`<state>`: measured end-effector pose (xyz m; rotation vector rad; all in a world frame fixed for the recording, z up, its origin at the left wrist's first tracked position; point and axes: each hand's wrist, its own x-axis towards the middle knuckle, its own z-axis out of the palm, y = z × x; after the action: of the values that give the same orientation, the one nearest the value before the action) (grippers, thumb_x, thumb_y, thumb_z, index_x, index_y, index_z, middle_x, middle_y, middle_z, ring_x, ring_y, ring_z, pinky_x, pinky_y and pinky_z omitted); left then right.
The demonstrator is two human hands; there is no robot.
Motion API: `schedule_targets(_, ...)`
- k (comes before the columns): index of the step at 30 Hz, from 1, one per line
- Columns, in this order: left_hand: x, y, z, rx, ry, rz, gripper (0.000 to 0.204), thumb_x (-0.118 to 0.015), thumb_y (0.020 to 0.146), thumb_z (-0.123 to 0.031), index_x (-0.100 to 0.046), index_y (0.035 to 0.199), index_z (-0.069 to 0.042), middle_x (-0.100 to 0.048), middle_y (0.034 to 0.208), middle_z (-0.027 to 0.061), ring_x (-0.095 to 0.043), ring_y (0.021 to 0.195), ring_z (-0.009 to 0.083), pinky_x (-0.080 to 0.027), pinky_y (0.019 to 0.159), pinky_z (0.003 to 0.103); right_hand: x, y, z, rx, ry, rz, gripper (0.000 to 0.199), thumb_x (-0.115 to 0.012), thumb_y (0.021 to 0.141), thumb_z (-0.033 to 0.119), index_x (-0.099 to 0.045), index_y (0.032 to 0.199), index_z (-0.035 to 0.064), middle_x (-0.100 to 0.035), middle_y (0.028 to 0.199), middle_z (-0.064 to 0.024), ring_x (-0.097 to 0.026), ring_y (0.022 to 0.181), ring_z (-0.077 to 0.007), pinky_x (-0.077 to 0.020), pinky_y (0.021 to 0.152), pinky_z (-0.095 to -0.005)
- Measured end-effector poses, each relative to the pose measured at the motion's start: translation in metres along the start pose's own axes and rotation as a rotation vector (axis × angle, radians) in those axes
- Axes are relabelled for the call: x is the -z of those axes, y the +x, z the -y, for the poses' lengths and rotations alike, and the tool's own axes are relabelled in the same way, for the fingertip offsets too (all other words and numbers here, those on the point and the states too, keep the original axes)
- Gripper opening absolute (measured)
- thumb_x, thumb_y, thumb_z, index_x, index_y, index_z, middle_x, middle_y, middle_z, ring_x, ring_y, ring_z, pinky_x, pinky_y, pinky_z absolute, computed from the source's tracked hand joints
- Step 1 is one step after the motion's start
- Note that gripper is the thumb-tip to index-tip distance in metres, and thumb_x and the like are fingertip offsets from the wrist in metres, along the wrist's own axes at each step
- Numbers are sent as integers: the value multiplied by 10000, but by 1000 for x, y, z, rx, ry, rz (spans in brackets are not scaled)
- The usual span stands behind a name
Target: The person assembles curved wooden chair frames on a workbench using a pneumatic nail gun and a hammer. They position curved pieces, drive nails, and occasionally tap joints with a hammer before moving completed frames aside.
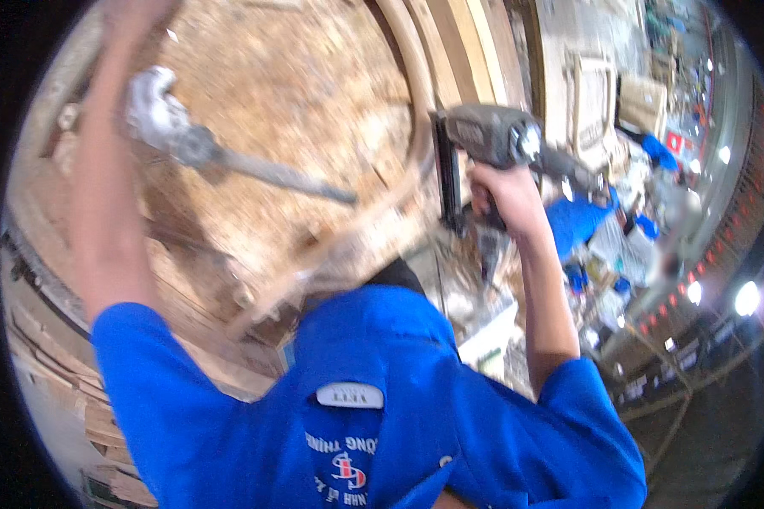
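Brown, flaky wood makes up the big board (289, 93) on the left side, and it looks rough and speckled, like lots of chips pressed together. A curved wooden rim (414, 85) bends around its right side. More pale wood strips (471, 51) stand next to the rim, near the top.

A hammer-like tool (263, 171) lies over the board, with a white, lumpy end and a long grey handle.

The right hand (516, 199) has its fingers curled around the handle of a dark grey nail gun (488, 134). The nail gun is just to the right of the rim, with its long black part pointing down in the view. I can't tell if it touches the wood.

The left hand (136, 13) is up at the top edge, blurry and partly cut off, so I can't tell how far open it is or if it holds anything.

The person wears a blue shirt (382, 339).

The room on the right is messy. There are wooden frames (592, 106), a blue sheet (579, 225), a grey floor (696, 199) and a bright, round lamp (747, 299).
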<state>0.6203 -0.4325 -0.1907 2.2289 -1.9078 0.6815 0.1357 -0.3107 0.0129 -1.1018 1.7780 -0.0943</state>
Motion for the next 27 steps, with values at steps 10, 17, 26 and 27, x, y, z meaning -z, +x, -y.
schedule_targets(10, 27, 18, -9, 184, -259, -36, 285, -533, 951, -281, -747, 924, -95, -729, 1024, 120, -636, 1081, 330, -457, 956, 518, -48, 137, 187, 370, 120, 146, 112, -671, 881, 135, -611, 832, 53, -507, 607, 14, -481, 487, -114, -423, 479, -296)
schedule_targets(17, 23, 16, -8, 204, -296, -84, 255, -570, 930, -292, -747, 928, -108, -725, 1020, 118, -629, 1086, 318, -458, 946, 514, -52, 165, 202, 313, 19, 196, 125, -672, 912, 150, -662, 987, 51, -485, 635, 59, -459, 516, -56, -422, 499, -261)
schedule_targets(26, -8, 20, 20, 91, -113, 61, 410, -408, 1038, -397, -656, 1282, -179, -697, 1239, 86, -667, 1091, 327, -497, 914, 597, -49, 170, 222, 331, -136, 267, 137, -689, 901, 182, -624, 887, 63, -470, 632, 45, -459, 516, -68, -426, 490, -277)
schedule_targets(27, -2, 31, -1, 151, -193, 235, 459, -347, 1036, -381, -633, 1356, -217, -663, 1363, 87, -616, 1254, 345, -434, 1012, 653, -39, 174, 224, 342, -146, 264, 141, -691, 899, 185, -623, 882, 62, -465, 628, 44, -457, 513, -70, -427, 487, -280)
